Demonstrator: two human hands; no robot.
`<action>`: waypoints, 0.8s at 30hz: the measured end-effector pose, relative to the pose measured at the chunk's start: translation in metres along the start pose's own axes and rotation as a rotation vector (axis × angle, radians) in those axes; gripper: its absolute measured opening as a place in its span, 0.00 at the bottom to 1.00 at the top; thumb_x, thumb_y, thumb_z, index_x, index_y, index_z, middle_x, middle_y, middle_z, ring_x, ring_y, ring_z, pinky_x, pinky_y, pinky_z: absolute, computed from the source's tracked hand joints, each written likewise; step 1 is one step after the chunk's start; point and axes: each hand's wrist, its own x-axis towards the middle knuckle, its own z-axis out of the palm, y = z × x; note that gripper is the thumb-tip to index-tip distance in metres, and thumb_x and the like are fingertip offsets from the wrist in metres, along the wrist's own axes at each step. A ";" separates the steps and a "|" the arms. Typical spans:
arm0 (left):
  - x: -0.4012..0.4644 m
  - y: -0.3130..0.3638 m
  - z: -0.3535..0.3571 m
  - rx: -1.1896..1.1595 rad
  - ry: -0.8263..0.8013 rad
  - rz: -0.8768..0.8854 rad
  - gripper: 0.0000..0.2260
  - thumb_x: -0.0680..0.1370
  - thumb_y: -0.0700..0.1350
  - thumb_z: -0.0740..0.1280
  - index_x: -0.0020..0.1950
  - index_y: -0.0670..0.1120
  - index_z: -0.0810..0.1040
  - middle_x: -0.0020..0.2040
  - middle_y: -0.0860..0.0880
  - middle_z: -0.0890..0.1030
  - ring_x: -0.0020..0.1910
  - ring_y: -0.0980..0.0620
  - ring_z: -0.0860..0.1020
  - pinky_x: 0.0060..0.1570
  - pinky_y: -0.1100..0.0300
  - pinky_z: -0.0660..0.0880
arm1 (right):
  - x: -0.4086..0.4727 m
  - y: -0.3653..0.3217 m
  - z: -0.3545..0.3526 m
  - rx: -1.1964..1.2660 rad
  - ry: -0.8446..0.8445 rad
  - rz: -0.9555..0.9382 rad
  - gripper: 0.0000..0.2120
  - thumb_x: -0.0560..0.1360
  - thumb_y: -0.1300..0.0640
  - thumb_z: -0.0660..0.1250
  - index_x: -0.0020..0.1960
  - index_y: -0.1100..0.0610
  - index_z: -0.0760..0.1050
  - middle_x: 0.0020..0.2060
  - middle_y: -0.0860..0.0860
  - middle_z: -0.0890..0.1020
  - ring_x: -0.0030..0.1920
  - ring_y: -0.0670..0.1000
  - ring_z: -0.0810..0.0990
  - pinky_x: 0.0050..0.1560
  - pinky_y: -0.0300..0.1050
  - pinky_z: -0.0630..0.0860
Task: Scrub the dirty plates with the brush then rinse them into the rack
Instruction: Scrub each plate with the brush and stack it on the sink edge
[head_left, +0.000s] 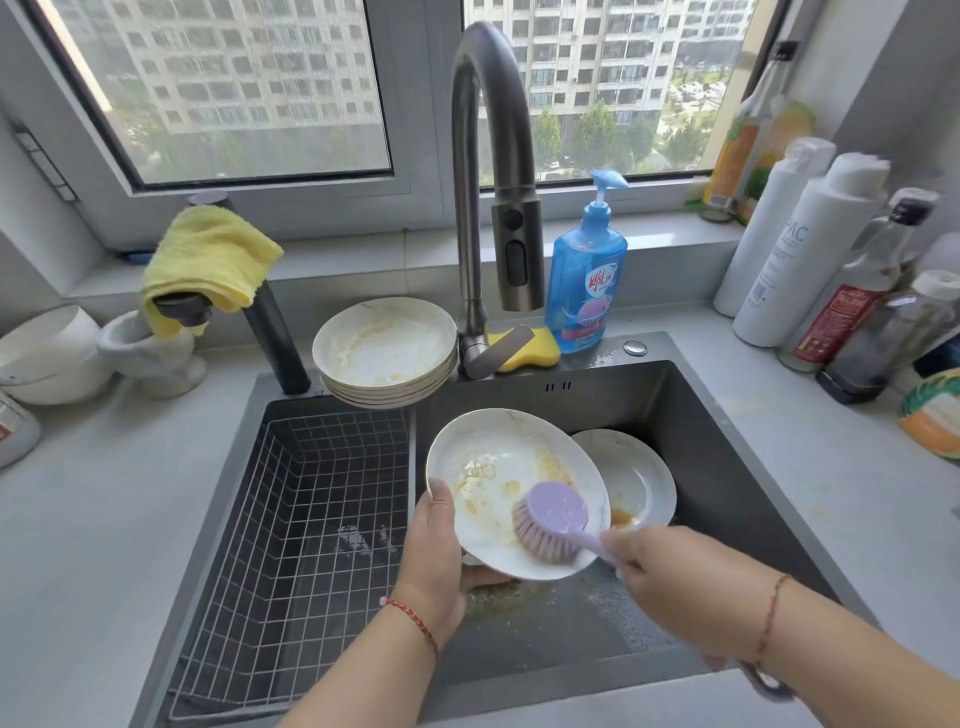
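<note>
Nearest, the right hand (670, 582) has its grip round the purple brush (553, 522), bristles on a dirty plate (498, 467) gripped by the left hand (434, 561) over the sink (727, 457). Left, the wire rack (291, 519); far, stacked plates (385, 348).

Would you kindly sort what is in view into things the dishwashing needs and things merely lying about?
Needed: held plate, brush, plate in sink, plate stack, wire rack, faucet.

Lying about: yellow cloth, yellow sponge, white bottles, sauce bottles.
</note>
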 end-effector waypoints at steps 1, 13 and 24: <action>0.000 0.000 -0.001 -0.007 0.004 -0.012 0.26 0.75 0.66 0.55 0.66 0.53 0.75 0.59 0.46 0.83 0.55 0.40 0.83 0.44 0.31 0.79 | -0.008 -0.006 0.001 0.057 -0.036 -0.013 0.17 0.79 0.58 0.52 0.59 0.41 0.71 0.32 0.43 0.71 0.30 0.48 0.71 0.30 0.39 0.77; -0.011 -0.005 0.004 0.063 -0.019 0.034 0.24 0.78 0.65 0.55 0.68 0.54 0.73 0.58 0.47 0.84 0.55 0.41 0.83 0.42 0.36 0.81 | 0.030 -0.012 -0.006 -0.045 0.177 0.047 0.30 0.78 0.64 0.50 0.76 0.44 0.53 0.32 0.49 0.69 0.28 0.47 0.66 0.30 0.42 0.70; -0.016 -0.002 0.002 0.066 0.022 0.006 0.24 0.78 0.65 0.53 0.64 0.52 0.76 0.56 0.45 0.84 0.51 0.41 0.84 0.40 0.39 0.81 | -0.010 -0.018 0.001 0.231 -0.095 -0.080 0.16 0.79 0.56 0.53 0.61 0.50 0.74 0.28 0.46 0.68 0.25 0.48 0.68 0.17 0.33 0.66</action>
